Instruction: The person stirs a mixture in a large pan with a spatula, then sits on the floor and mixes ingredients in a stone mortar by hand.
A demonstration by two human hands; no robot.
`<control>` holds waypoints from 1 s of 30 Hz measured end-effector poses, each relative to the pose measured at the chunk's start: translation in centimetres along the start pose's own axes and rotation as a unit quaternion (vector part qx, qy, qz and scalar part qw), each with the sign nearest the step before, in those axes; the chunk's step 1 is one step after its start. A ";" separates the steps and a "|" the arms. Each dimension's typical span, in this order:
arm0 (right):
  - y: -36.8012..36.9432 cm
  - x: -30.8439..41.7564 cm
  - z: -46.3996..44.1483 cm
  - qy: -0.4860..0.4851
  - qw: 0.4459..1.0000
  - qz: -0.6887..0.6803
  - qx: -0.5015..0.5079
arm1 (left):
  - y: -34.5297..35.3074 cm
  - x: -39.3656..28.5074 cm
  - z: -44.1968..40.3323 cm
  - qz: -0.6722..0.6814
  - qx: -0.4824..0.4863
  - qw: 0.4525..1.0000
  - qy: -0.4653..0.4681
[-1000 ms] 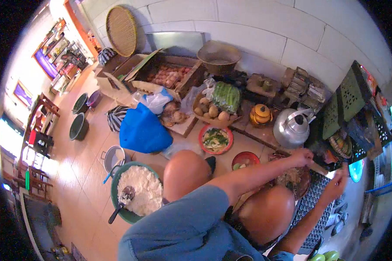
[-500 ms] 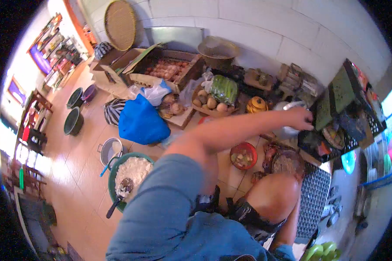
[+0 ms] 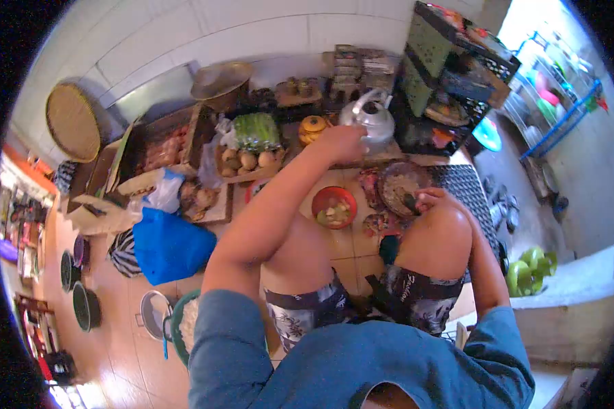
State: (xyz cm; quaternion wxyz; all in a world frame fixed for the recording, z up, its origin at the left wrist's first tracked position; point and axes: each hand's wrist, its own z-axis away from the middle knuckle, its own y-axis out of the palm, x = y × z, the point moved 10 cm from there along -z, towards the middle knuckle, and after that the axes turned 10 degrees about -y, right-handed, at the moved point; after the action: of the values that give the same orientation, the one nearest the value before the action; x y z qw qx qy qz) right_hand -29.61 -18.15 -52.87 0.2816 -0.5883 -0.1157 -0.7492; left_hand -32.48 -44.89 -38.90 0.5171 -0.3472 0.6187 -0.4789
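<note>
My left hand point(image 3: 345, 144) is in front of the silver kettle point(image 3: 371, 123), its fingers curled together; anything in them is hidden. My right hand point(image 3: 434, 199) is by my right knee, its fingers closed on a short dark object point(image 3: 410, 202) over the edge of a round brown bowl point(image 3: 400, 183) with pale, crumbly contents. Left of that bowl, a red bowl point(image 3: 334, 207) with pale pieces in it sits on the tiles. A yellow-orange pot point(image 3: 313, 128) stands left of the kettle.
A black and green crate shelf point(image 3: 441, 88) rises at the back right. Bagged green vegetables point(image 3: 256, 131), a blue bag point(image 3: 169, 247) and a green basin point(image 3: 179, 327) are to the left. Green plastic bags point(image 3: 531, 270) lie at the right.
The view has swung to the right. My left hand has moved from the crate shelf to in front of the kettle. My right hand, out of sight half a second ago, is back at the brown bowl.
</note>
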 end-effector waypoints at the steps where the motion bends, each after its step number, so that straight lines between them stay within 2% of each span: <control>1: 0.2 0.9 0.4 -0.001 1.000 0.017 0.006 | 1.8 -0.1 -0.5 -0.016 0.057 0.998 0.002; 3: 0.9 2.4 1.7 0.002 1.000 0.026 0.010 | 6.6 0.6 -1.4 -0.051 0.168 0.984 0.001; 5: 1.4 3.6 2.7 0.010 1.000 0.009 0.008 | 12.2 2.3 -4.0 -0.075 0.137 0.973 0.168; 7: 0.8 3.2 1.5 -0.003 1.000 0.018 0.018 | 13.7 3.0 -3.9 -0.068 0.126 0.964 0.223; 9: 0.8 2.8 0.5 -0.021 0.999 0.012 0.029 | 11.9 2.9 -2.9 -0.034 0.139 0.975 0.171; 12: 1.6 3.4 -2.0 -0.052 0.998 -0.014 0.036 | 6.4 -0.9 0.0 0.021 0.157 0.976 0.149; 15: 2.1 2.4 -5.0 -0.090 0.992 -0.088 0.032 | 12.4 4.8 -2.0 0.029 0.159 0.981 0.104; 16: 0.7 2.7 -5.8 -0.155 0.986 -0.053 -0.021 | 13.3 5.8 -2.1 0.026 0.172 0.980 0.093; 18: -2.2 2.7 -6.0 -0.281 0.952 0.025 -0.121 | 12.6 4.4 0.4 0.025 0.258 0.964 0.059; 19: -4.2 1.0 -5.6 -0.259 0.944 0.090 -0.183 | 12.8 4.0 1.5 0.035 0.313 0.949 0.031; 21: -7.9 -3.1 -3.8 -0.201 0.907 0.212 -0.304 | 16.9 5.7 2.3 0.086 0.363 0.928 -0.017; 23: -9.4 -10.7 -4.2 -0.008 0.912 0.316 -0.261 | 18.8 6.3 3.0 0.031 0.415 0.909 -0.035; 24: -9.8 -14.6 -4.2 0.091 0.898 0.362 -0.231 | 19.9 5.6 2.6 0.020 0.424 0.905 -0.011; 26: -9.0 -16.9 -5.1 -0.005 0.847 0.464 -0.260 | 23.2 4.2 1.7 0.004 0.441 0.896 0.039; 27: -8.3 -17.6 -5.7 -0.055 0.812 0.513 -0.271 | 27.1 4.6 0.7 0.031 0.426 0.903 0.054; 28: -7.6 -18.8 -6.8 -0.069 0.817 0.516 -0.247 | 33.0 5.7 -0.7 0.058 0.410 0.908 0.066; 29: -7.2 -18.5 -7.4 -0.086 0.782 0.567 -0.244 | 36.8 6.3 -1.6 0.085 0.393 0.912 0.077; 30: -6.5 -18.1 -8.1 -0.104 0.744 0.616 -0.237 | 37.9 5.9 -3.2 0.128 0.338 0.932 -0.004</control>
State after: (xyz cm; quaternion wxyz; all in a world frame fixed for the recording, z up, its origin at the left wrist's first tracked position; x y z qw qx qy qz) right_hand -37.21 -11.74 -71.28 0.5192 -0.6539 0.4246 -0.3501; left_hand -34.48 -38.22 -76.73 0.6633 -0.0719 0.4571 -0.5881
